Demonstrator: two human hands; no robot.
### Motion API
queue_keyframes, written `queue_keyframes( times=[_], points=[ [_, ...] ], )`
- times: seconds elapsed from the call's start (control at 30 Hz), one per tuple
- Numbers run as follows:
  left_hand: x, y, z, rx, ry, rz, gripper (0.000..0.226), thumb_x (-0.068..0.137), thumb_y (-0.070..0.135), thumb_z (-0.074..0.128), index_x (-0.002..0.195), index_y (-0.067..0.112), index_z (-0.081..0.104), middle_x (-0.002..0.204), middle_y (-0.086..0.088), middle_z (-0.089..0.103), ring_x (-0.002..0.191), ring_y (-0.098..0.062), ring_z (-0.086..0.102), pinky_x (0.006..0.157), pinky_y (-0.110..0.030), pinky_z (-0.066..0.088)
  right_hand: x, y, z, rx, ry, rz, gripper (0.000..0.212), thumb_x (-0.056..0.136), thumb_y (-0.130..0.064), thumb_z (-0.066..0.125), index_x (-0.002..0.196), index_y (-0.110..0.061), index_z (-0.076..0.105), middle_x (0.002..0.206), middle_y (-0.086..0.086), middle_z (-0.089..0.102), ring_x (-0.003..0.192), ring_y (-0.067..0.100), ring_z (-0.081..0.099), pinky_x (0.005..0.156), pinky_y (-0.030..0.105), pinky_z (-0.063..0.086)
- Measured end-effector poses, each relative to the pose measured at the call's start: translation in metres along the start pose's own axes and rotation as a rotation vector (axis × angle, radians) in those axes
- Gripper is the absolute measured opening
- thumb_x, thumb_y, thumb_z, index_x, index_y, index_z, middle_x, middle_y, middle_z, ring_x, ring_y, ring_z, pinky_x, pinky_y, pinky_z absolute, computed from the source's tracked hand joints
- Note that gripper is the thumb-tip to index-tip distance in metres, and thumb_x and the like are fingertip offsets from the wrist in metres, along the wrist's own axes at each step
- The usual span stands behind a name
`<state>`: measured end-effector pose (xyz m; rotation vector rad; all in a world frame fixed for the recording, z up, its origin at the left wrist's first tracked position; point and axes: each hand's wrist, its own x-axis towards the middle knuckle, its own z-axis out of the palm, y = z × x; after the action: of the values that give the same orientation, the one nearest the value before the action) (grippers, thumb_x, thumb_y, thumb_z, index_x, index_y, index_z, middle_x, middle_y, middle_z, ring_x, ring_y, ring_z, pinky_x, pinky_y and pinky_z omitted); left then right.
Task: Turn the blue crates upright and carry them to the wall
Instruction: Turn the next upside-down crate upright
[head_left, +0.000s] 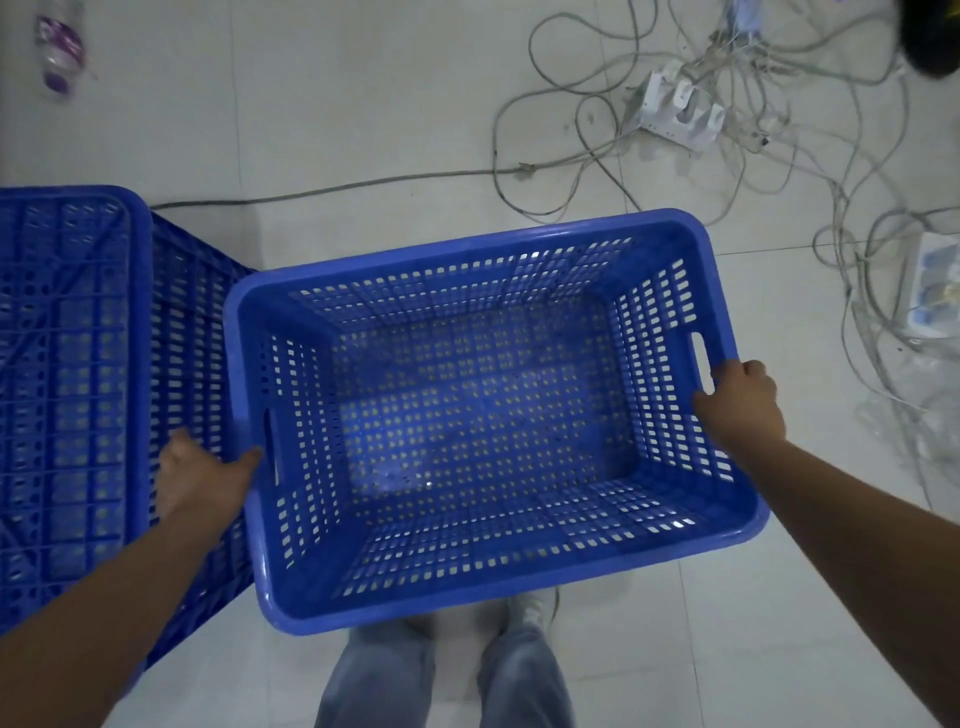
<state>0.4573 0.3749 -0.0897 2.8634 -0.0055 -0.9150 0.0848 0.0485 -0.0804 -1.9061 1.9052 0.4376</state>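
— What's the floor like?

— Pale, glossy floor tiles (363, 104) with thin grout lines. A tangle of grey cables (727, 104) sprawls over the upper right, around a white power strip (675, 111). One long cable (337, 189) runs leftward across the tiles toward the crates. A clear plastic bottle with a purple label (60, 49) lies at the top left, well apart from everything else. Some white packaging (935, 291) sits at the right edge among the wires.

— And the crates?

— Two. The upright blue crate (493, 415) is in the middle, open side up, directly in front of the person's legs (441, 675). Its perforated walls and bottom are bare; nothing lies inside. Just beside it on the left, touching or nearly so, the overturned blue crate (67, 389) shows its ribbed underside.

— The hands?

— The left hand (202, 475) is on the left short end of the upright crate, thumb over the rim next to the handle slot, fingers hidden beneath. The right hand (743, 405) is clenched around the rim at the right handle slot. Whether the crate is lifted or resting on the tiles, I can't tell.
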Motion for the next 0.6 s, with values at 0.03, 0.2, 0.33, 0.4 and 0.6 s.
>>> queue_keyframes(
  times=[0.03,0.2,0.33,0.4,0.6],
  points=[
    [0.003,0.001,0.000,-0.080,-0.049,-0.050,0.097,0.083,0.035,0.070,0.152,0.007,0.008,0.156,-0.017,0.021,0.138,-0.041,0.030,0.107,-0.056,0.035,0.004,0.003,0.000,-0.016,-0.008,0.043,0.043,0.089,-0.018,0.053,0.127,0.002,0.044,0.131,0.021,0.040,0.120,0.039,0.041,0.090,0.050,0.043],
    [0.013,0.018,0.011,-0.323,-0.231,-0.211,0.094,0.088,0.032,0.065,0.153,0.012,0.001,0.159,-0.013,0.018,0.140,-0.038,0.029,0.111,-0.052,0.030,0.022,0.012,0.006,0.080,-0.090,0.171,0.059,0.086,-0.022,0.061,0.134,0.003,0.037,0.133,0.025,0.042,0.121,0.043,0.043,0.094,0.049,0.042],
    [0.019,0.022,0.016,-0.435,-0.329,-0.249,0.074,0.090,0.034,0.062,0.149,0.007,0.027,0.152,-0.012,0.036,0.134,-0.036,0.040,0.110,-0.051,0.035,0.036,0.013,0.013,0.316,-0.144,0.233,0.064,0.084,-0.022,0.065,0.135,0.000,0.035,0.130,0.024,0.048,0.108,0.042,0.053,0.081,0.045,0.048],
    [0.022,0.020,0.018,-0.485,-0.331,-0.256,0.067,0.090,0.033,0.062,0.146,0.007,0.034,0.148,-0.011,0.042,0.130,-0.035,0.044,0.107,-0.050,0.038,0.043,0.015,0.015,0.412,-0.140,0.257,0.064,0.083,-0.023,0.066,0.136,-0.002,0.036,0.130,0.022,0.049,0.100,0.038,0.054,0.075,0.041,0.044],
    [0.022,0.013,0.024,-0.576,-0.303,-0.266,0.064,0.092,0.030,0.059,0.147,0.011,0.032,0.146,-0.012,0.044,0.126,-0.037,0.048,0.101,-0.055,0.042,0.055,0.022,0.013,0.477,-0.156,0.325,0.064,0.079,-0.031,0.070,0.130,-0.001,0.044,0.123,0.023,0.055,0.102,0.042,0.058,0.090,0.054,0.051]
  ],
)
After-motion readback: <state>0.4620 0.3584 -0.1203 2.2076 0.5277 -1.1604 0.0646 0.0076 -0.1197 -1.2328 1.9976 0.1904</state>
